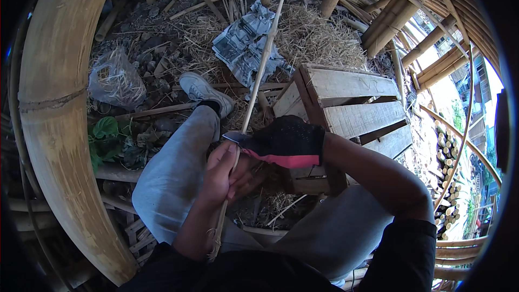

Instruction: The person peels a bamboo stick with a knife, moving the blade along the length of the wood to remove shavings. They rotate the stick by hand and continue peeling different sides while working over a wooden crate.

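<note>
A long thin bamboo strip (264, 59) runs from the top of the view down between my legs, its lower end frayed near my left forearm. My bare left hand (220, 170) is closed around it, thumb pressed along its side. Just above, my right hand (286, 140), in a black and pink glove, is closed with a short knife blade (232, 138) poking out past its fingers. The blade lies against or right beside the strip; contact is hard to make out. The glove hides the knife's handle.
A slatted wooden crate (351, 86) stands right beside my right arm. A thick bamboo pole (51, 124) rises at the left. Crumpled newspaper (246, 38), shavings (316, 35) and a clear plastic bag (115, 78) lie ahead, near my shoe (204, 91). Stacked bamboo (447, 184) is at the right.
</note>
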Tool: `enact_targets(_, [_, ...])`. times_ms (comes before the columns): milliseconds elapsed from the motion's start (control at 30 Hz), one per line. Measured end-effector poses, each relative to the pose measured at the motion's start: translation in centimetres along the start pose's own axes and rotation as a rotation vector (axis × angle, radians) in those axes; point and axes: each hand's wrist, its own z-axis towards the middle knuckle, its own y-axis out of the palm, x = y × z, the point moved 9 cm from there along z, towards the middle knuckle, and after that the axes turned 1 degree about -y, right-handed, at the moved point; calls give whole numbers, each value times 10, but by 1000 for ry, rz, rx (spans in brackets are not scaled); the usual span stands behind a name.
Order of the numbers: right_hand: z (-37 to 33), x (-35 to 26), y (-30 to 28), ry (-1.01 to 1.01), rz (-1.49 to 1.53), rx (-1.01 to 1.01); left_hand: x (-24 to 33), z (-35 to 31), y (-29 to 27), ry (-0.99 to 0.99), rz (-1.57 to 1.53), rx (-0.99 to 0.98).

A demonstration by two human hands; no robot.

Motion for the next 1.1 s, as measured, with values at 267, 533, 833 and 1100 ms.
enact_targets(267, [-26,-24,-89,44,-356,474,-10,0,15,-81,-120,-156])
enact_targets(533, [-56,0,-81,186,-273,346,-45,-6,71,-130,-122,-426])
enact_targets(833, [-154,62,-101,394,-576,310,-101,-17,77,-444,-5,-575])
enact_targets(1100, [-196,100,-83,908,-176,366,-123,-8,69,-536,-43,-414])
